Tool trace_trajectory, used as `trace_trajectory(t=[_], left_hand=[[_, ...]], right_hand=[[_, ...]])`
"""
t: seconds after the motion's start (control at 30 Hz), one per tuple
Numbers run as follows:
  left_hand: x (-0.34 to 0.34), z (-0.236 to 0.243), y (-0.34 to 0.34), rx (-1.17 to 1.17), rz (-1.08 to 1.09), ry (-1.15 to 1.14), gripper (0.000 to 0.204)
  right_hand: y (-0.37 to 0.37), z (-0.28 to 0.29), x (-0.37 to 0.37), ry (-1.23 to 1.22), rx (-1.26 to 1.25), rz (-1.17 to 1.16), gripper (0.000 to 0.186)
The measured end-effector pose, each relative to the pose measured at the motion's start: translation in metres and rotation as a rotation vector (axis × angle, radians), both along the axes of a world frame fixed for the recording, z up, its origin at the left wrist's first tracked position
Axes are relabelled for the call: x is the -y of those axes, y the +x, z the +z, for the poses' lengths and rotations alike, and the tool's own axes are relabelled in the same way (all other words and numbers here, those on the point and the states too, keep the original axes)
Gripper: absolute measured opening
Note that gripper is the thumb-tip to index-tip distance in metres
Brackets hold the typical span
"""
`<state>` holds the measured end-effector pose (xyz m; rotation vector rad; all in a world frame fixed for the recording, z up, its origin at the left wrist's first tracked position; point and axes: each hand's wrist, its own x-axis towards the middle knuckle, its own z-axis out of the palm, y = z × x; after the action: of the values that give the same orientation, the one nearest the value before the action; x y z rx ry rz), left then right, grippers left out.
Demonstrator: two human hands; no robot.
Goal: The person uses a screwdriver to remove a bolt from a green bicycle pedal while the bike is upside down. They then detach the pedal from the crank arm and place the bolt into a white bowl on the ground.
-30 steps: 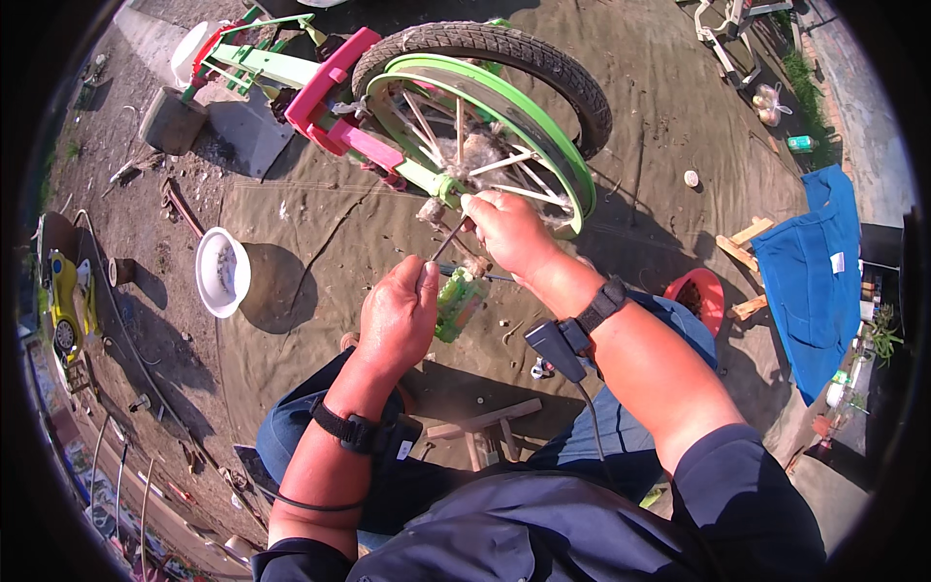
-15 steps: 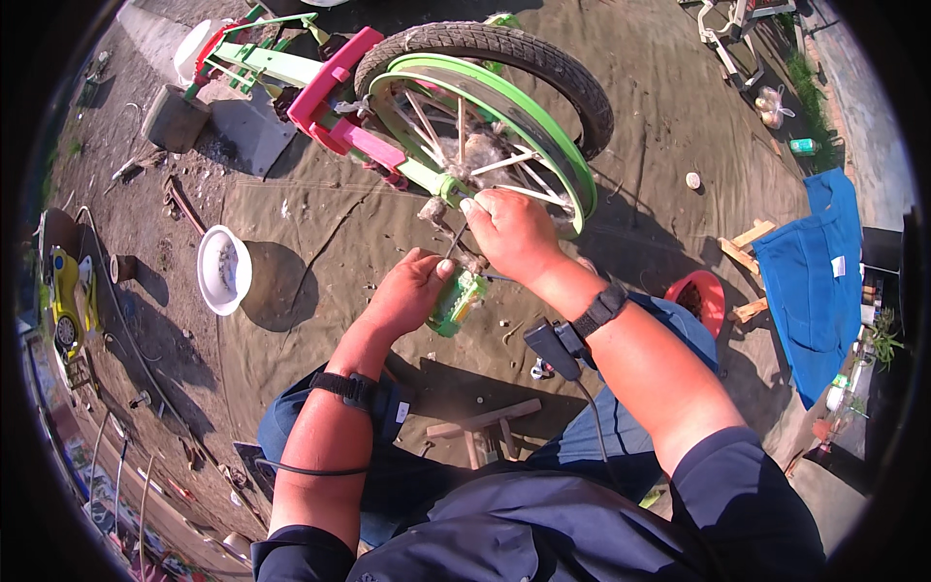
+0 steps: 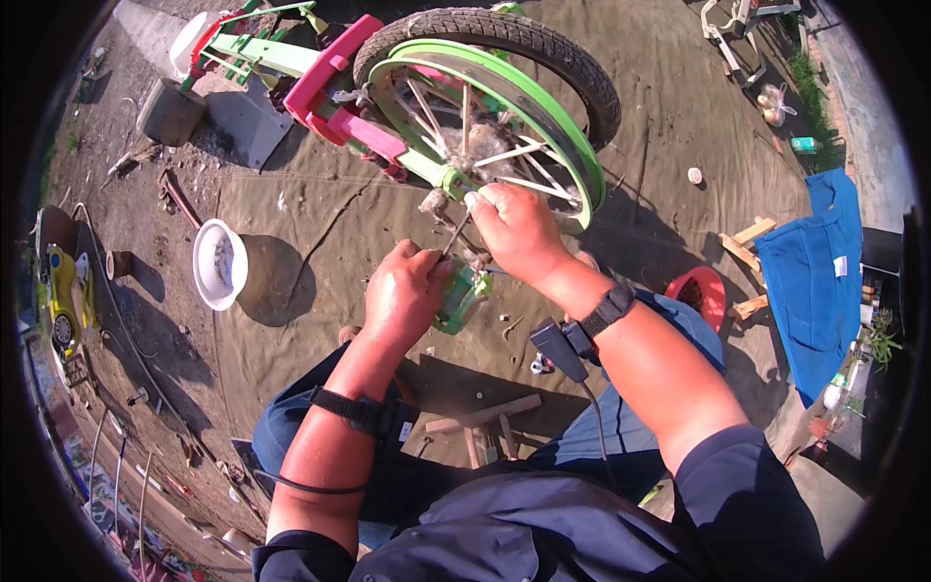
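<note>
My left hand is closed on the lower end of a thin dark metal rod. My right hand is closed around its upper end, just below the hub of a green bicycle wheel with pale spokes. The wheel sits by a pink and green frame, with a loose-looking black tyre over it. A dirty metal part hangs beside the hub. A green object, too hidden to identify, lies beneath my left hand.
A white bowl lies to the left, near a yellow toy car. On the right are a red bowl, wooden pieces and blue cloth. A wooden stool-like piece stands between my knees on the tarp.
My left hand has moved up slightly and turned, its knuckles now more raised. My right hand stays near the hub with little movement. The view has shifted slightly against the wheel.
</note>
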<state>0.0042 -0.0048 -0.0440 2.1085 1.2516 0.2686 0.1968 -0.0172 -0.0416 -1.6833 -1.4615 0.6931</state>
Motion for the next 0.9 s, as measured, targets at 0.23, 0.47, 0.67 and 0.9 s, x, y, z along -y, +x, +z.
trace_trajectory(t=[0.23,0.47,0.67,0.9], left_hand=[[-0.001,0.004,0.002,-0.015,-0.015,0.011,0.015],[0.001,0.015,0.000,-0.018,-0.038,0.057,0.016],[0.007,0.052,-0.001,0.034,-0.010,0.110,0.014],[0.005,0.060,-0.002,0.102,0.017,0.171,0.011]], right_hand=[[0.001,-0.001,0.001,0.020,0.040,0.007,0.025],[0.001,0.004,0.003,-0.051,-0.086,-0.035,0.031],[0.006,-0.004,0.001,-0.218,-0.316,-0.032,0.034],[0.000,-0.002,0.001,-0.459,-0.845,-0.128,0.031]])
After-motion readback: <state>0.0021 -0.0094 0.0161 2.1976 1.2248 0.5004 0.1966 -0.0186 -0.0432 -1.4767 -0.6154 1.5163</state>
